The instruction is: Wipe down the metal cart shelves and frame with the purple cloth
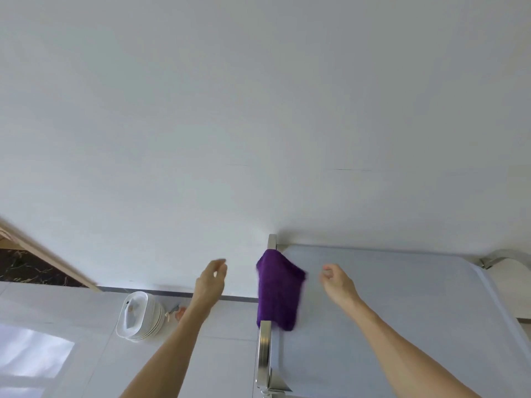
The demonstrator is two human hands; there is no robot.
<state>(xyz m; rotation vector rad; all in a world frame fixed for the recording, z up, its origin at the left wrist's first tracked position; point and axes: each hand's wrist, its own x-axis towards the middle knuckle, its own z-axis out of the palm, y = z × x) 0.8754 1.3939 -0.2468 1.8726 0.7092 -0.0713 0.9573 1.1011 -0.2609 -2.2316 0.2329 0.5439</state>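
The purple cloth (278, 291) hangs draped over the metal cart's left handle bar (265, 351), partly lying on the cart's flat top shelf (402, 311). My left hand (212, 280) hovers to the left of the cloth, off the cart, fingers loosely curled and holding nothing. My right hand (337, 281) hovers over the top shelf just right of the cloth, fingers relaxed, also holding nothing. Neither hand touches the cloth. The lower shelves are out of view.
A white wall (258, 110) stands directly behind the cart. A stack of white plates (140, 315) sits on the tiled floor at the left. The cart's right handle (505, 258) curves at the far right. A wooden door frame (48, 257) runs at the far left.
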